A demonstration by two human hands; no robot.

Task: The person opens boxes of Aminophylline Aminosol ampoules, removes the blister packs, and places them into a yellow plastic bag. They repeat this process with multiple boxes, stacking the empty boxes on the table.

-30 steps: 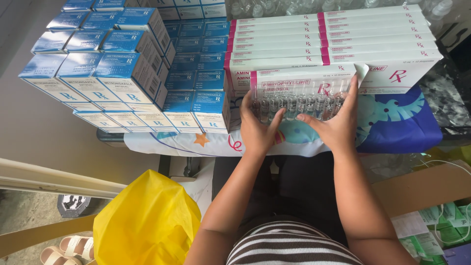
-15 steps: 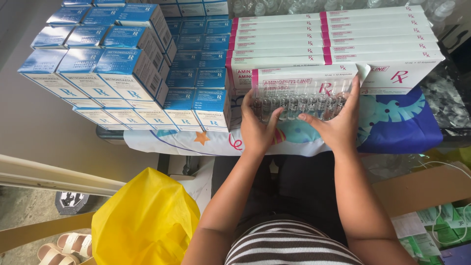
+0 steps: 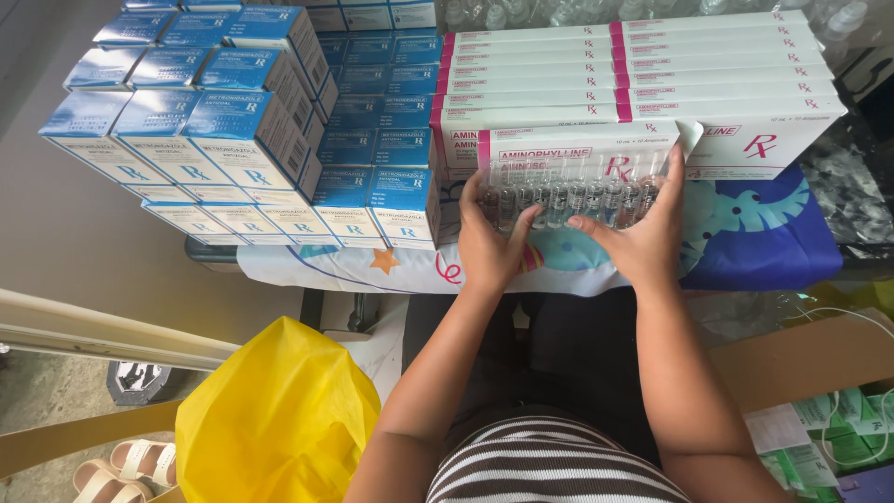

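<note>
Both my hands hold a clear tray of glass ampoules (image 3: 568, 197) that sticks out of a white box with a magenta stripe (image 3: 559, 149). My left hand (image 3: 489, 242) grips the tray's left end, thumb laid up along the ampoules. My right hand (image 3: 643, 233) grips the right end, fingers reaching up the box's side. The box stands in front of a stack of flat white and magenta boxes (image 3: 708, 74).
Stacks of blue and white small cartons (image 3: 242, 130) fill the table's left half. A blue patterned cloth (image 3: 773, 233) covers the table. A yellow plastic bag (image 3: 279, 419) lies below left, sandals (image 3: 130, 466) on the floor, a cardboard box (image 3: 801, 354) and green packs at lower right.
The ampoule tray has slid slightly further into the box; my hands stay in nearly the same grip.
</note>
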